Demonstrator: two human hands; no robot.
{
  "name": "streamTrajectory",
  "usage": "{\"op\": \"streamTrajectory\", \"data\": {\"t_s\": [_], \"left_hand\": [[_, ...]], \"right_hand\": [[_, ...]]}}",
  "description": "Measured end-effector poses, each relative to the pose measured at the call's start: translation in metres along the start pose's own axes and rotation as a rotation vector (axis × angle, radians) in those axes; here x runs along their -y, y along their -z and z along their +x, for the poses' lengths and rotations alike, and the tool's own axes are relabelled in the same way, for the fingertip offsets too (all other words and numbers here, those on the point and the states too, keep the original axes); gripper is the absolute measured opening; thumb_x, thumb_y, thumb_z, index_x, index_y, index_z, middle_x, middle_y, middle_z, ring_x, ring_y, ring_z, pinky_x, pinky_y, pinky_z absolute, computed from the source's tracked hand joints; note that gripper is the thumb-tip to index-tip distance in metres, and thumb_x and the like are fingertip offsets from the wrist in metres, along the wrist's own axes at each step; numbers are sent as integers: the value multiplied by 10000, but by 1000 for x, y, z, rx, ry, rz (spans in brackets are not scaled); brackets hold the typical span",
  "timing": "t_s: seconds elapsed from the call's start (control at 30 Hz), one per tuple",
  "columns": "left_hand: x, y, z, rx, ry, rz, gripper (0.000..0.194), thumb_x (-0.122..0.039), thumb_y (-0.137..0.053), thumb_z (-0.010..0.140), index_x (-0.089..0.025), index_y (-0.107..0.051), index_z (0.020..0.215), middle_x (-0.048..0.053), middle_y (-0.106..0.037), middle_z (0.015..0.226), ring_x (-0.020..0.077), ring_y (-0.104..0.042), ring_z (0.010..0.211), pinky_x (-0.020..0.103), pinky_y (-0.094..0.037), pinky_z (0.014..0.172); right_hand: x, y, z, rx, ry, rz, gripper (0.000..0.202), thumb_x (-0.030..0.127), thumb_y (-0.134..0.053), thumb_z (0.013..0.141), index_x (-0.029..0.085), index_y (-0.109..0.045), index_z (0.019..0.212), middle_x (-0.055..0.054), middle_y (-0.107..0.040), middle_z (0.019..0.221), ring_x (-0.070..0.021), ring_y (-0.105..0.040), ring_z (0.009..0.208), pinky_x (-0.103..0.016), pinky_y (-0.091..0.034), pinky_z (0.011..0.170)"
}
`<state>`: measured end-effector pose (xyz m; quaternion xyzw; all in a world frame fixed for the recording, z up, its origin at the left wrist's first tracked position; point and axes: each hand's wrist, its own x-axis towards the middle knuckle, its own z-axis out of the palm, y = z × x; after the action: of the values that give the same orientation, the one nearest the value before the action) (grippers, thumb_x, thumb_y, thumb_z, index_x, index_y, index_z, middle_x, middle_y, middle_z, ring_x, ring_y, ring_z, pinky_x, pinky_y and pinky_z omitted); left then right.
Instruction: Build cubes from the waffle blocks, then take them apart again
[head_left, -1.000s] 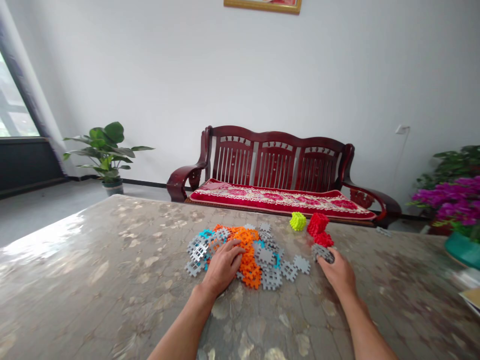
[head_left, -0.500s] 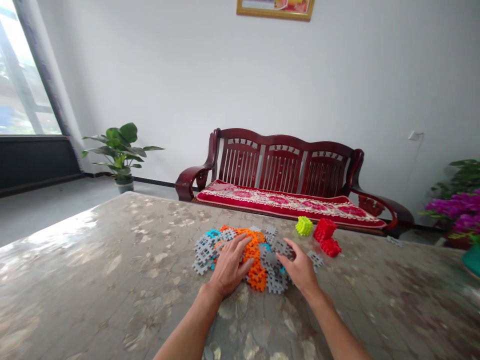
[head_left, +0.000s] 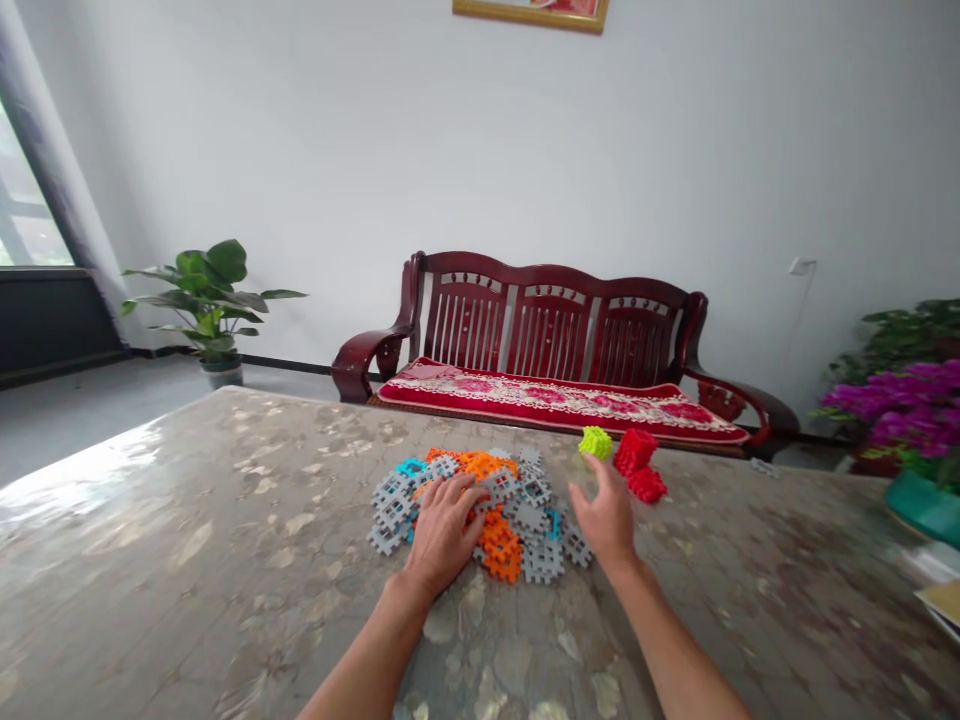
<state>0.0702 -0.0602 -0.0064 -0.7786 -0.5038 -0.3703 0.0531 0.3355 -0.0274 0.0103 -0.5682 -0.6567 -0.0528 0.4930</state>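
Note:
A heap of flat interlocking plastic building pieces lies before me, with grey pieces (head_left: 543,562), orange pieces (head_left: 501,550) and a few blue pieces (head_left: 410,467). My left hand (head_left: 442,532) rests over the heap's left middle, its fingers stretched out on the pieces and partly hiding them. Just right of the heap is my right hand (head_left: 607,515), thumb and index finger apart and nothing between them. A grey piece (head_left: 577,546) lies beside its palm. Beyond its fingertips sits a yellow-green cube (head_left: 596,442), with a red block shape (head_left: 636,453) to the right.
The table (head_left: 262,580) has a patterned, shiny cover. Behind it stands a dark red wooden bench (head_left: 551,300) with a red cushion (head_left: 540,402). At the right edge are a teal flowerpot (head_left: 924,508) and purple flowers (head_left: 892,408). A loose grey piece (head_left: 765,468) lies near the far edge.
My right hand has come off the grey piece it was touching and its fingers now point forward, free of the heap. My left hand stays on the heap. The view has turned slightly right.

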Motion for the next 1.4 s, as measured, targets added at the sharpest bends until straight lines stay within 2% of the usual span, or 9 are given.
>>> {"op": "streamTrajectory", "data": {"t_s": [0.07,0.13,0.27,0.37,0.57,0.9,1.03,1.2,1.4], "left_hand": [[0,0,0,2,20,6,283,-203,-546,827,-291,-656,1073,41,-626,1209,230,-565,1132,498,-345,1078],[0,0,1,9,32,6,278,-207,-544,827,-292,-654,1067,37,-630,1202,227,-572,1119,503,-332,1085],[-1,0,1,9,31,1,273,-187,-531,825,-275,-652,1053,45,-631,1195,217,-577,1103,482,-340,1086],[0,-1,1,23,32,-5,266,-202,-536,834,-275,-645,1065,47,-626,1204,219,-575,1106,488,-345,1085],[2,-2,1,41,39,-11,266,-199,-530,840,-279,-638,1070,43,-622,1206,219,-569,1119,484,-377,1068],[4,-4,1,31,25,-14,291,-195,-534,836,-285,-635,1093,42,-613,1227,219,-568,1127,463,-402,1051],[4,-3,2,37,40,-24,285,-189,-533,834,-280,-642,1081,42,-617,1222,220,-570,1125,468,-402,1053],[2,-2,1,35,42,-42,274,-197,-535,836,-274,-645,1075,44,-619,1215,217,-568,1128,467,-393,1063],[2,-2,1,7,61,-55,277,-188,-537,828,-266,-645,1071,51,-617,1216,217,-572,1127,424,-442,1009]], "right_hand": [[-32,14,3,-133,-172,-146,573,365,-553,754,124,-517,1272,-177,-596,1209,-319,-536,1134,-480,-400,1000],[-60,26,6,-178,-359,-296,720,419,-605,715,112,-445,1345,-215,-553,1261,-366,-503,1165,-514,-375,995],[-97,37,9,-57,-574,-442,959,519,-670,657,129,-290,1446,-248,-427,1395,-414,-428,1252,-530,-355,989],[-110,37,15,38,-646,-470,1043,583,-663,654,152,-198,1482,-240,-404,1421,-411,-418,1273,-523,-358,985],[-127,36,27,191,-681,-547,1005,634,-623,672,148,-253,1470,-208,-589,1246,-399,-554,1123,-517,-418,909],[-115,41,23,189,-665,-582,564,535,-568,745,210,-577,1205,-124,-684,1018,-317,-626,983,-405,-470,808],[-115,42,18,132,-658,-511,611,539,-574,731,223,-556,1254,-112,-689,1048,-313,-630,968,-390,-471,793],[-109,39,12,45,-596,-263,693,538,-586,686,190,-530,1282,-120,-668,1129,-289,-637,972,-369,-478,813],[-61,20,13,82,-503,97,735,516,-636,652,157,-511,1282,-97,-697,996,-240,-664,820,-359,-510,793]]}}
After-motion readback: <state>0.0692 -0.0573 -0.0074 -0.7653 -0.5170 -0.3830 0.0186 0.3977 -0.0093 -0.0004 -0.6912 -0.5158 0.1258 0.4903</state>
